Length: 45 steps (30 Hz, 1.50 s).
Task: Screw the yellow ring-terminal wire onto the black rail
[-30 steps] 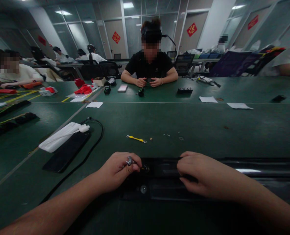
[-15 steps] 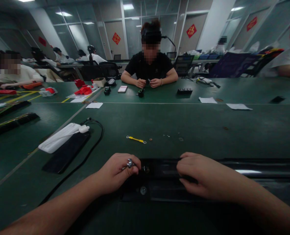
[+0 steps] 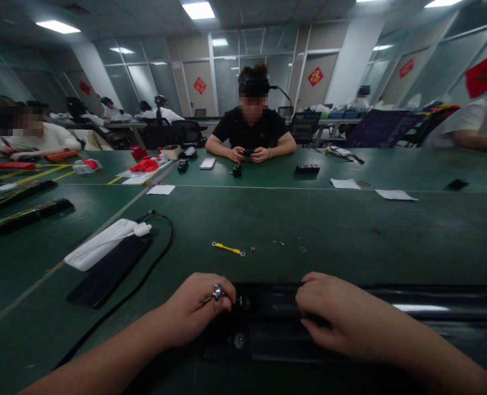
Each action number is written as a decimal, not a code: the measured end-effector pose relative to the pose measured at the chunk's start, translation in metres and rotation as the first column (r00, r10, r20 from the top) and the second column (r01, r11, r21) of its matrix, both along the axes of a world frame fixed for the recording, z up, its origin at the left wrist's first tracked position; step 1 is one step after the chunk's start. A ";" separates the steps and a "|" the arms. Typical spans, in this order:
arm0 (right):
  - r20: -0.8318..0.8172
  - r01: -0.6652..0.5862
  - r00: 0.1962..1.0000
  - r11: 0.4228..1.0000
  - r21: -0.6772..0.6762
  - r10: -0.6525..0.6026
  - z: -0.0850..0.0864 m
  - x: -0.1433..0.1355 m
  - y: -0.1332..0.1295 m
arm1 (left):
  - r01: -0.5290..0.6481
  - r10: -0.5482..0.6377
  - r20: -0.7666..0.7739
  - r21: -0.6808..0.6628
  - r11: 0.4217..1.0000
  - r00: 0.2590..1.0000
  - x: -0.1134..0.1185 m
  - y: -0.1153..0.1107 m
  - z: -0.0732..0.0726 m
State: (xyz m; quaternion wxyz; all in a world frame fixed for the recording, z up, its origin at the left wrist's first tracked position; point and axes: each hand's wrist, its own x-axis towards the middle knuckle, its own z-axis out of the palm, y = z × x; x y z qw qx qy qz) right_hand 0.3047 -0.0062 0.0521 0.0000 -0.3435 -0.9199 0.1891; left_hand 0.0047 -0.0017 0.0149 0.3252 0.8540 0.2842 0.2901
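Black rail (image 3: 276, 323) right end cut off; fingers hidden.

Green table (image 3: 350, 230) bears black rail (image 3: 391, 318), yellow wire (image 3: 228, 248), papers (image 3: 395, 194).

Both bare forearms reached forward from the lower corners of the view and angled inward, so that the two hands lay near each other, low in the middle. The left hand (image 3: 196, 311) was curled, thumb and forefinger pinched together at their tips. The right hand (image 3: 334, 318) lay palm down, knuckles raised, its fingers (image 3: 305, 307) bent and pointing toward the left hand without touching it.
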 end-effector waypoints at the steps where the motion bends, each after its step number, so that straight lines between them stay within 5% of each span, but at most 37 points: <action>1: -0.003 -0.001 1.000 1.000 -0.001 0.001 -0.001 0.000 0.001 | 0.001 -0.001 -0.002 -0.001 1.000 1.000 0.000 0.000 0.001; 45: -0.020 0.009 1.000 1.000 -0.007 -0.009 0.000 -0.002 0.000 | -0.001 0.003 0.034 -0.067 0.998 0.999 0.002 0.001 -0.001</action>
